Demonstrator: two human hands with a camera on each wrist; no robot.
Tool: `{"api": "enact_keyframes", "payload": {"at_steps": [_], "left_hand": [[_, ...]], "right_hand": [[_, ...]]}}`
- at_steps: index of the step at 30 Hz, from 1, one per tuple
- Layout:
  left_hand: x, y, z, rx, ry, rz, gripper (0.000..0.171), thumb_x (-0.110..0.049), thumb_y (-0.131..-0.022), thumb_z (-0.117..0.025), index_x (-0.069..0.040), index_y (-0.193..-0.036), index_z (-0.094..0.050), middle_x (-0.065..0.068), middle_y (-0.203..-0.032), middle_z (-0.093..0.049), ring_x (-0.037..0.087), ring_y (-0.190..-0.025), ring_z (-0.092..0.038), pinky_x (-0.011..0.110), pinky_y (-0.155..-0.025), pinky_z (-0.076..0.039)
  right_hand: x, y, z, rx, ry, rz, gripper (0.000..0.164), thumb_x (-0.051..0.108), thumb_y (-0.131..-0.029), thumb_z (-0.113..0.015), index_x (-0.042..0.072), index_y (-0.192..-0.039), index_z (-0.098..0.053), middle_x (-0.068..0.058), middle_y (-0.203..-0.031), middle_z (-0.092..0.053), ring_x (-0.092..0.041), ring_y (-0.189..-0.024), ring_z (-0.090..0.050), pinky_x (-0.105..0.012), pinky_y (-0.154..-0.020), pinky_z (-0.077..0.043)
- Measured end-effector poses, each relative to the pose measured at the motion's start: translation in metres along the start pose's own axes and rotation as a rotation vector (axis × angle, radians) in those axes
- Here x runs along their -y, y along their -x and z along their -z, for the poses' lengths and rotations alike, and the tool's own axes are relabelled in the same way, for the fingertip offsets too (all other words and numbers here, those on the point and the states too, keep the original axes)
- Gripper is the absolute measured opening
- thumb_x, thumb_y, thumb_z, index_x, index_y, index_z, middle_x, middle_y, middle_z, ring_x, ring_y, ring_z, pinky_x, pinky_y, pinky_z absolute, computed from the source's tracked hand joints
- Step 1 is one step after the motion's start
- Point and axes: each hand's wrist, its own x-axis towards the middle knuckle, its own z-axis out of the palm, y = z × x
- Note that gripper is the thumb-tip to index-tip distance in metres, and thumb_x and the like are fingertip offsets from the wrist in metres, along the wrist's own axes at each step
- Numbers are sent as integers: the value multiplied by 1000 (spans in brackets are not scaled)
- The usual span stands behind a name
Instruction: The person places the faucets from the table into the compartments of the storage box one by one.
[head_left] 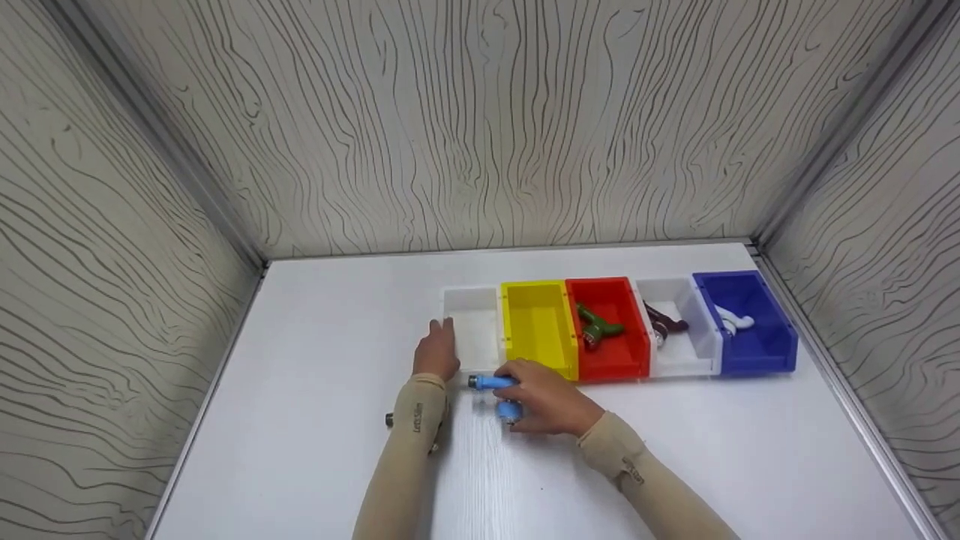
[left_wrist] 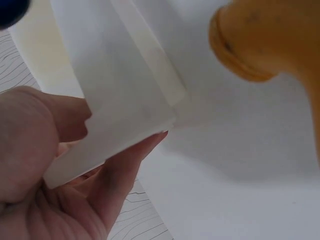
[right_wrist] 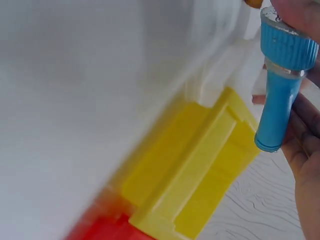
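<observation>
My left hand (head_left: 437,354) is at the near left corner of the leftmost white bin (head_left: 472,367). In the left wrist view its thumb and fingers lie on either side of the bin's white wall (left_wrist: 115,85), gripping it. My right hand (head_left: 551,397) holds a blue, pipe-like fitting (head_left: 491,382) just in front of the white and yellow bins. The right wrist view shows the blue fitting's ridged collar and smooth tapering tube (right_wrist: 279,107); fingers cover part of it. An orange fitting (left_wrist: 265,40) lies close to the left wrist, mostly hidden under the forearm in the head view.
The yellow bin (head_left: 538,366) adjoins the white one. To its right, a red bin (head_left: 634,352) holds a green fitting (head_left: 598,327), another white bin (head_left: 701,341) a maroon one (head_left: 667,323), and a blue bin (head_left: 776,337) a white one (head_left: 733,321). Patterned walls enclose the table (head_left: 315,360).
</observation>
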Motion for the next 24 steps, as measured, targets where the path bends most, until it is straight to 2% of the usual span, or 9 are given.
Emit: {"api": "enact_keyframes", "payload": {"at_steps": [6, 11, 24], "left_hand": [[-2, -2, 1, 29, 4, 32, 67, 8, -85, -73, 2, -148, -50, 28, -131, -58, 43, -99, -70, 52, -93, -59], [-1, -2, -1, 27, 3, 44, 67, 8, -86, -73, 2, -148, -50, 27, -131, -58, 42, -99, -70, 52, -93, -59], [-1, -3, -1, 38, 1, 52, 67, 6, -87, -72, 1, -149, -49, 28, -135, -58, 42, -103, -71, 51, -95, -59]], "right_hand": [[-8, 4, 13, -68, 43, -19, 53, 29, -77, -93, 25, -126, -74, -1, -138, -58, -20, -122, -56, -40, -107, -54], [-12, 4, 21, -112, 79, -24, 54, 31, -78, -92, 29, -128, -72, -1, -140, -57, -20, -124, -56, -41, -106, -54], [-17, 1, 31, -203, 38, -70, 56, 41, -80, -89, 19, -129, -74, -6, -137, -58, -24, -123, -57, -43, -104, -56]]}}
